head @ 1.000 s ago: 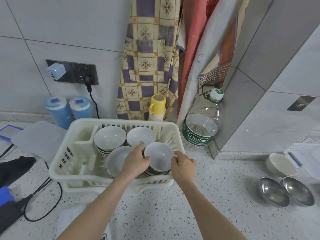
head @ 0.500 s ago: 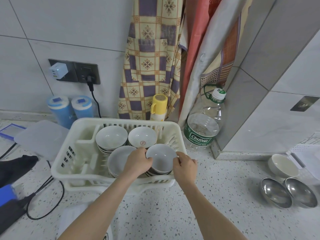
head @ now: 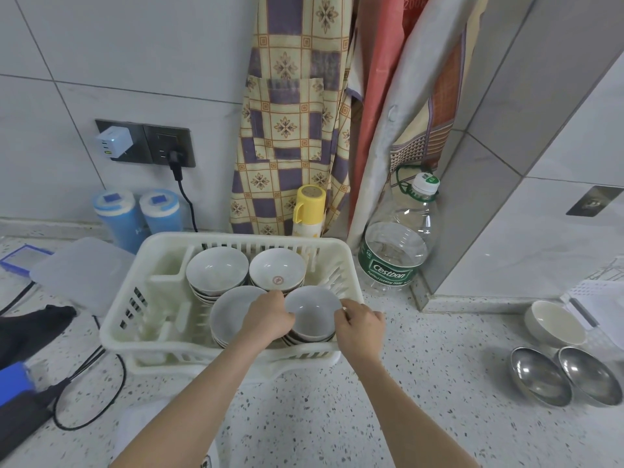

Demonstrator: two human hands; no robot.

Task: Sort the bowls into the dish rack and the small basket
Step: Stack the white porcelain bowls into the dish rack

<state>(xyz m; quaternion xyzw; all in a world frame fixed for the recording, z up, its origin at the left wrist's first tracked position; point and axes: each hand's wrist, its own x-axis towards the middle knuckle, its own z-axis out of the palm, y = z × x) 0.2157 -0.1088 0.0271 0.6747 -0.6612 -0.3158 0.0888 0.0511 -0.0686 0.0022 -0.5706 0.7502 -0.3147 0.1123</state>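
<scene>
White ceramic bowls (head: 277,269) fill four stacks in the cream plastic dish rack (head: 121,319), both hands' grip, left hand (head: 270,320) and right hand (head: 361,329), pinching the top grey bowl (head: 312,310), while a white bowl (head: 553,324) and two steel bowls (head: 562,374) wait on the speckled counter (head: 422,383).

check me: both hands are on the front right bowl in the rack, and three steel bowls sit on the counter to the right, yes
Nearly. The head view shows two steel bowls, not three; the third beside them is a white bowl. Both the left hand and right hand are on the front right bowl in the rack.

Grey tiled wall (head: 135,45), speckled terrazzo counter (head: 422,383).
</scene>
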